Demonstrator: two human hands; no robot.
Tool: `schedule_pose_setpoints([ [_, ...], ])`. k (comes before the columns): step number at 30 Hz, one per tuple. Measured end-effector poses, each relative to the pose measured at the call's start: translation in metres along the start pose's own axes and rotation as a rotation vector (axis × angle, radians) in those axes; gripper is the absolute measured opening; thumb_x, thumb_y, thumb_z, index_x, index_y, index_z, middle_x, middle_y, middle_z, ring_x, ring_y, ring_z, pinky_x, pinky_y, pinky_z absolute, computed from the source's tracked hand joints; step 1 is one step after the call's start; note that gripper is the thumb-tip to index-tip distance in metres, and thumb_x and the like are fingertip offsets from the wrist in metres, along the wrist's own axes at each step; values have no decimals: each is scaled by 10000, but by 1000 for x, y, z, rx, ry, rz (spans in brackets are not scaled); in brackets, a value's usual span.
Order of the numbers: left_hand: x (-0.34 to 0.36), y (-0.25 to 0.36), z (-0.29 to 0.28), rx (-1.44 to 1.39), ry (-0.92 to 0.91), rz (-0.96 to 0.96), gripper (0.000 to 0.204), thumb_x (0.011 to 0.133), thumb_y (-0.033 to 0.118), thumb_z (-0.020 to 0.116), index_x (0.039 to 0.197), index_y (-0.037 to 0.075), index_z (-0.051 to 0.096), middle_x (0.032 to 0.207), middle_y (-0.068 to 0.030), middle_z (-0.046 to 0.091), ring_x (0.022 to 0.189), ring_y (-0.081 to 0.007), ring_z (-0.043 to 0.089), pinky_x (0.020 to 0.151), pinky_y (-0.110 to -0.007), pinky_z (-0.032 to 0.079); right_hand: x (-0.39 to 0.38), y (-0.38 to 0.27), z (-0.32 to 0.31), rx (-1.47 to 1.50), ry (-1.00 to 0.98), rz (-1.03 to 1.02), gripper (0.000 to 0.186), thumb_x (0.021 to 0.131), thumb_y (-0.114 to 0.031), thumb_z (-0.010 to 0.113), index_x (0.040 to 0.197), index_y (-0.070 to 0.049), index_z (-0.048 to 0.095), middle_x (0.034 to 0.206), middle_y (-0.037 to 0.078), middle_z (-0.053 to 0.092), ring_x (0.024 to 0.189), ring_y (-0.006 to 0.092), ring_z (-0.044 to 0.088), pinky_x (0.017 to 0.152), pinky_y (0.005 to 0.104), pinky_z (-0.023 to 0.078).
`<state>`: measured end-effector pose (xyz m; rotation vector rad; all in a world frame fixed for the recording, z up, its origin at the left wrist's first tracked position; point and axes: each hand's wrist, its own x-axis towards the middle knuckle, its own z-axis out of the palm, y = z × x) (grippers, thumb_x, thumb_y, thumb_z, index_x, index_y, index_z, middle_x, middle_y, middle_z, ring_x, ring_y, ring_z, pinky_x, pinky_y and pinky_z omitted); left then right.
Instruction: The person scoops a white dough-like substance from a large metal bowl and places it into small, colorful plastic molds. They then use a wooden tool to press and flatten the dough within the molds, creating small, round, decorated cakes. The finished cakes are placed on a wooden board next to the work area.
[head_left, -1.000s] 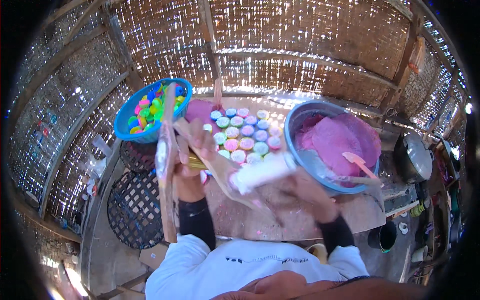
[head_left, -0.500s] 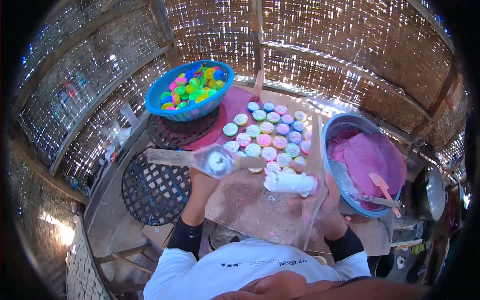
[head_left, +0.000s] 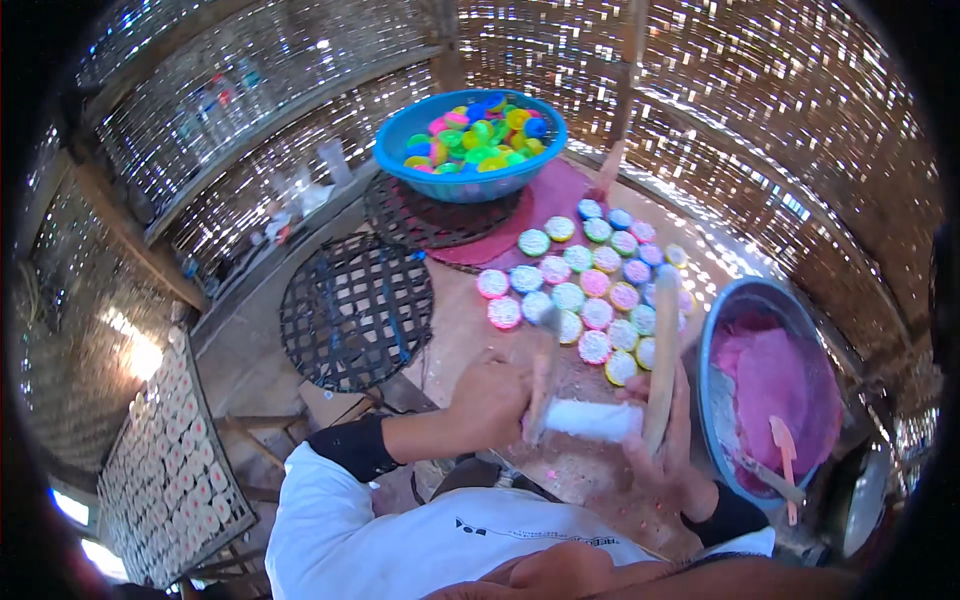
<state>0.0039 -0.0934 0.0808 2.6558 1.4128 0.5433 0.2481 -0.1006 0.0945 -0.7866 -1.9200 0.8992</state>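
My left hand (head_left: 488, 402) grips a wooden bar (head_left: 546, 375), which stands upright at the left end of a white tube (head_left: 594, 421). A second wooden bar (head_left: 660, 365) crosses the tube's right end, with my right hand (head_left: 672, 450) around it. The tube lies sideways between my hands, in front of me above the table. Whether its left end goes into or only touches the first bar, I cannot tell. Just beyond are rows of small coloured round moulds (head_left: 597, 316) topped with white and pinkish stringy dough.
A blue basin (head_left: 470, 186) of bright plastic moulds stands at the back, near a black woven round tray (head_left: 355, 310). At right, another basin (head_left: 712, 420) holds pink dough (head_left: 775, 380) and a pink spatula (head_left: 785, 450). A rack of round pieces (head_left: 170, 460) leans at lower left.
My hands have come closer together. The left bar, earlier held sideways with its round metal part showing, has turned upright against the tube's end. The view has shifted left.
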Motion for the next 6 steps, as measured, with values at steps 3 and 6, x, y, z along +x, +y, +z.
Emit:
schedule_pose_setpoints([
  [3, -6, -8, 5, -95, -113, -44, 287, 576, 270, 671, 801, 97, 625, 768, -81, 592, 705, -234, 594, 718, -370, 403, -3, 9, 14, 50, 9, 40, 812, 766, -237, 550, 1362, 54, 81, 1113, 180, 425, 992, 234, 468, 839, 364, 407],
  [6, -8, -29, 0, -166, -156, -27, 327, 560, 299, 680, 811, 96, 626, 782, -86, 594, 717, -234, 594, 724, -366, 399, 11, 11, 27, 78, 10, 24, 788, 776, -225, 500, 1380, 16, 54, 1115, 145, 384, 985, 204, 441, 854, 355, 387],
])
